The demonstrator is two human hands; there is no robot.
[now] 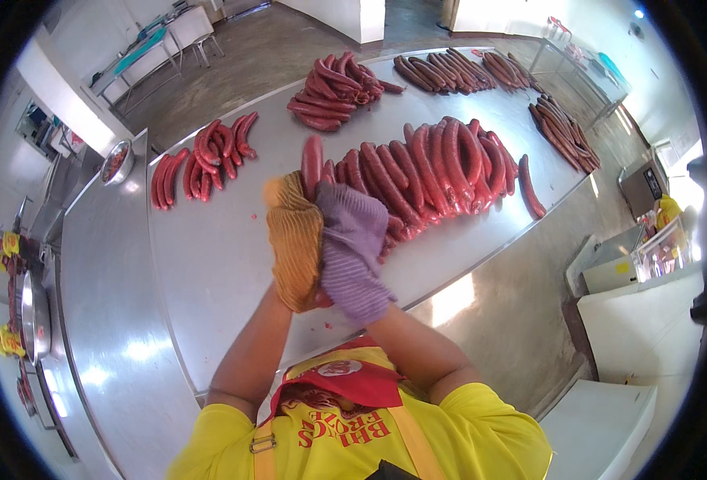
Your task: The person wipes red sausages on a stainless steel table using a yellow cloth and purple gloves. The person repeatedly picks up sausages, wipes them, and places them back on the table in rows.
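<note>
Knit gloves cover both hands above the steel table. My left hand, in an orange glove, is pressed against my right hand, in a purple one. Between them is a thick red sausage. Its upper end sticks out past the fingers, and a bit of red shows below near the wrists; the middle is hidden by the gloves. Just right of my right hand lies a large heap of red sausages, its left end partly covered by that hand. A single sausage lies beyond the heap's right end.
Red sausages lie at the left and in a far pile. Thinner brown sausages rest at the far edge and right edge. A steel bowl stands on the adjoining counter. People in yellow are at far left.
</note>
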